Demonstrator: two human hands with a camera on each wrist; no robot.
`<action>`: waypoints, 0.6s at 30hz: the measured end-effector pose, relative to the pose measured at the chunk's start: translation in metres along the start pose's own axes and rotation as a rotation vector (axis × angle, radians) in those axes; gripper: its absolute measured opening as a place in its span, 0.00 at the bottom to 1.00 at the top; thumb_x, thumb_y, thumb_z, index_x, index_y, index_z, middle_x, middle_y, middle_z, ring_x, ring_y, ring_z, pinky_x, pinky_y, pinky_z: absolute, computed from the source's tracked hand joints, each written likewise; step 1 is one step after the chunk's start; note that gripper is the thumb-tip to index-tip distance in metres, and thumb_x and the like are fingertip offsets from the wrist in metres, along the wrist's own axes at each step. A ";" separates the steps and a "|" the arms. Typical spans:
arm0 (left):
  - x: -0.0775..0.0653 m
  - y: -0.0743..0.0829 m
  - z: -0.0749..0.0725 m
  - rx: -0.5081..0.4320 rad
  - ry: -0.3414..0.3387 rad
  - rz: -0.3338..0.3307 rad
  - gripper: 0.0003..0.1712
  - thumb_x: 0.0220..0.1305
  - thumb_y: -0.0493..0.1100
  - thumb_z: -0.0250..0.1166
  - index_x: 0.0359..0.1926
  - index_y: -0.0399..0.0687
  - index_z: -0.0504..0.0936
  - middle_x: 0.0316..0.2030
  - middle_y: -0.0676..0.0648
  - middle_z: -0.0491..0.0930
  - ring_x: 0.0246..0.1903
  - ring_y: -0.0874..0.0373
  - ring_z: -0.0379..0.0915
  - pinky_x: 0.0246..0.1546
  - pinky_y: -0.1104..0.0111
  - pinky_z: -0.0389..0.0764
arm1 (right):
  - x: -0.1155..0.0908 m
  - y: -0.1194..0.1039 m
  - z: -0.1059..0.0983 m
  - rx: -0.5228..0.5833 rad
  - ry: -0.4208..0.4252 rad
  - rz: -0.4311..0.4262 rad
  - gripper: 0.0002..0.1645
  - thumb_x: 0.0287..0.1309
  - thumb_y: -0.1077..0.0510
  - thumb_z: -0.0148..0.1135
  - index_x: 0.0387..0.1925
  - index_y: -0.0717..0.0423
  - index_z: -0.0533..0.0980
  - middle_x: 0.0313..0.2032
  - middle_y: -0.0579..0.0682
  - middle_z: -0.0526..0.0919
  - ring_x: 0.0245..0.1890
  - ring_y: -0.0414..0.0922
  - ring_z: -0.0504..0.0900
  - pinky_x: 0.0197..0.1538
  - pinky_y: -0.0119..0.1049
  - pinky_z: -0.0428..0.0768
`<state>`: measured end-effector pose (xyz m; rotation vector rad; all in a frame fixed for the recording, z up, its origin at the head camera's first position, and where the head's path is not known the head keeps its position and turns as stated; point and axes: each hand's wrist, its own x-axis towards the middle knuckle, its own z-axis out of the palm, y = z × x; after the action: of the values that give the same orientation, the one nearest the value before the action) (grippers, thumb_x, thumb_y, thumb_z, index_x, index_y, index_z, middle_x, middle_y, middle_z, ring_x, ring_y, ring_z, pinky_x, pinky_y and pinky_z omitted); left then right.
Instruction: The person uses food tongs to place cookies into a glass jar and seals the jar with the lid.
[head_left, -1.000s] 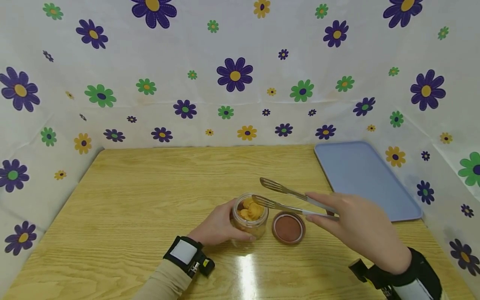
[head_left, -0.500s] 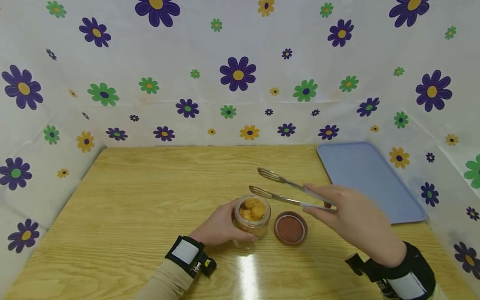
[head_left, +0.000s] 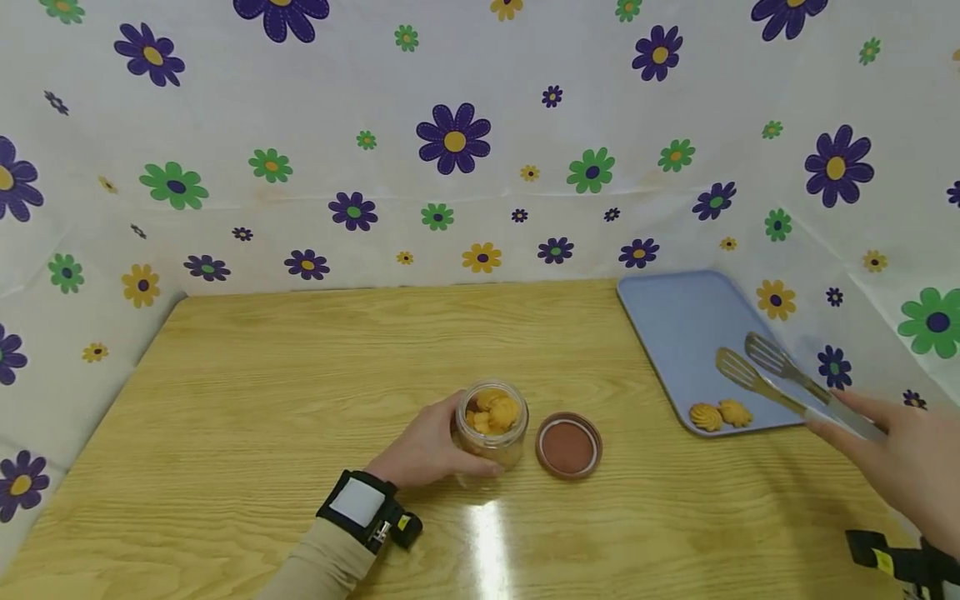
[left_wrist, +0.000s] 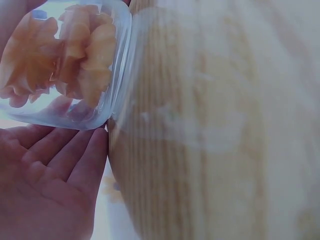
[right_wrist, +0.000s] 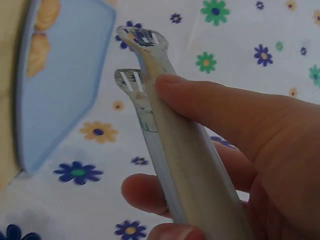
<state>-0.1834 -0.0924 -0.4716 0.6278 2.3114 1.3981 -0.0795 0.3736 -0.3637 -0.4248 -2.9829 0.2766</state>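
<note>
My left hand (head_left: 431,446) grips a clear glass jar (head_left: 510,454) standing on the table, its mouth open at the top. Swirled golden cookies (head_left: 495,412) fill it; in the left wrist view cookies (left_wrist: 95,55) show through the clear wall. In my right hand (head_left: 896,454) is a pair of tongs (head_left: 780,385) with slotted metal heads and pale handles, pinched between thumb and fingers. The tongs' heads stand apart over the blue tray (head_left: 675,333), with nothing between them. Two cookies (head_left: 720,415) lie side by side at the tray's near left corner.
A round brown lid (head_left: 568,446) lies on the wooden table (head_left: 337,358) just right of the jar. White cloth (head_left: 300,100) with printed flowers walls off the back and both sides; the tray's right edge is close to it.
My right hand has carried the tongs from above the jar rightward over the tray. Both tray cookies, earlier behind that hand, are now in view. My left hand still holds the jar.
</note>
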 end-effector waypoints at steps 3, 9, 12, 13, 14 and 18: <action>0.000 0.000 0.000 0.003 0.000 0.002 0.53 0.42 0.58 0.83 0.69 0.71 0.65 0.58 0.62 0.76 0.60 0.65 0.72 0.65 0.58 0.70 | -0.001 0.020 0.011 -0.023 -0.147 0.049 0.48 0.63 0.36 0.62 0.61 0.77 0.67 0.20 0.60 0.79 0.17 0.50 0.70 0.23 0.39 0.67; 0.001 0.000 0.000 -0.007 0.001 -0.003 0.52 0.42 0.56 0.83 0.68 0.73 0.66 0.58 0.62 0.76 0.59 0.66 0.72 0.65 0.58 0.70 | 0.001 0.035 0.028 -0.163 -0.298 0.137 0.51 0.57 0.30 0.64 0.60 0.72 0.70 0.49 0.80 0.76 0.39 0.74 0.79 0.42 0.66 0.77; 0.000 0.001 0.000 -0.026 0.003 -0.011 0.53 0.42 0.54 0.84 0.69 0.72 0.66 0.59 0.62 0.76 0.60 0.65 0.71 0.66 0.58 0.69 | 0.003 0.036 0.031 -0.174 -0.335 0.184 0.52 0.57 0.29 0.63 0.61 0.71 0.69 0.56 0.83 0.68 0.47 0.77 0.75 0.47 0.69 0.74; 0.000 0.002 0.000 -0.032 0.003 -0.013 0.53 0.42 0.53 0.84 0.69 0.71 0.66 0.59 0.62 0.76 0.60 0.65 0.71 0.66 0.58 0.69 | 0.003 0.035 0.031 -0.166 -0.344 0.194 0.53 0.58 0.29 0.62 0.62 0.71 0.68 0.57 0.83 0.67 0.48 0.77 0.75 0.48 0.69 0.74; 0.000 0.002 0.001 -0.037 0.004 -0.014 0.53 0.42 0.53 0.84 0.69 0.70 0.66 0.59 0.61 0.76 0.61 0.64 0.71 0.67 0.57 0.68 | 0.003 0.035 0.031 -0.155 -0.353 0.204 0.52 0.58 0.29 0.63 0.62 0.72 0.67 0.57 0.83 0.67 0.50 0.78 0.73 0.49 0.69 0.74; 0.000 0.002 0.001 -0.044 0.008 -0.013 0.54 0.42 0.52 0.84 0.70 0.68 0.66 0.59 0.61 0.76 0.61 0.63 0.71 0.67 0.56 0.68 | 0.000 0.034 0.029 -0.111 -0.363 0.229 0.49 0.60 0.35 0.64 0.62 0.73 0.66 0.59 0.83 0.65 0.55 0.79 0.68 0.54 0.72 0.70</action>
<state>-0.1825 -0.0907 -0.4702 0.5939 2.2803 1.4431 -0.0748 0.4011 -0.3991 -0.8125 -3.3137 0.2309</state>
